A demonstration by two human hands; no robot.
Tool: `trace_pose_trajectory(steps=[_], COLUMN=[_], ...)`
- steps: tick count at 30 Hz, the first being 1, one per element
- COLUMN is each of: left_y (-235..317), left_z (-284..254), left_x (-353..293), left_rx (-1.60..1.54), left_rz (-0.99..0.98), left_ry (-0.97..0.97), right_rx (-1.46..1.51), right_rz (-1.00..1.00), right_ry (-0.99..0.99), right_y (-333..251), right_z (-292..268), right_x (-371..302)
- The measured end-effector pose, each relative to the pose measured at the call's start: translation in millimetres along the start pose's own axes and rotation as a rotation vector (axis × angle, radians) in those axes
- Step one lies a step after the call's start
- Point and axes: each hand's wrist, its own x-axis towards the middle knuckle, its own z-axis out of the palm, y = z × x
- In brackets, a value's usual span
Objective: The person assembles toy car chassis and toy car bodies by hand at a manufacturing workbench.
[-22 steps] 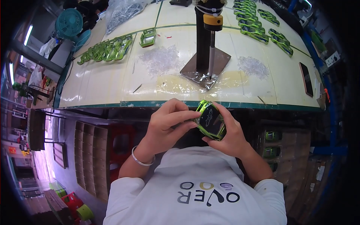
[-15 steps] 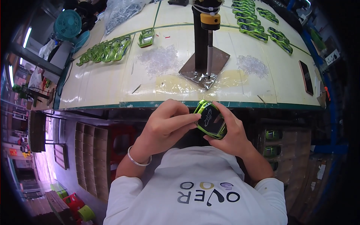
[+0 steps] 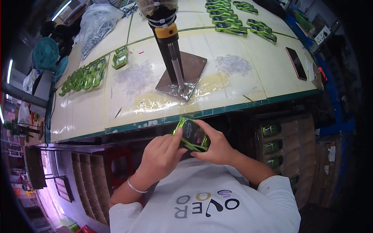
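Note:
A bright green toy car body (image 3: 193, 134) with a dark top is held in front of my chest, just below the bench edge. My right hand (image 3: 218, 146) grips its right side, thumb at the near end and fingers at the far end. On the left side my left hand (image 3: 160, 156) has its index finger pressed along the green rim and its thumb close to the near corner. Whether a small part sits under those left fingers is hidden.
A screwdriver (image 3: 175, 58) hangs on a post over a brown base plate (image 3: 194, 64). Two heaps of clear plastic bits (image 3: 233, 65) flank it. Green shells (image 3: 85, 75) lie left; finished-looking cars (image 3: 231, 29) and a phone (image 3: 296, 63) lie right. A partitioned box (image 3: 291, 143) holds several cars.
The whole view has turned, so the bench slants and its contents sit further left. My left index finger has straightened along the car body's rim; my right hand keeps its grip.

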Motion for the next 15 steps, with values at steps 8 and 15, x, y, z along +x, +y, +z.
trace_pose_trajectory(steps=[8, 15], left_y=[-15, -18], left_z=[19, 17], left_x=[-19, -13], left_rx=[-0.532, -1.364], left_rz=[-0.342, -0.787], left_ry=[0.081, -0.197], right_rx=[-0.237, -0.413], right_rz=[-0.155, -0.315], right_ry=[-0.005, -0.004], right_y=[8, 8], right_z=[-3, -9], right_x=[-2, -8])
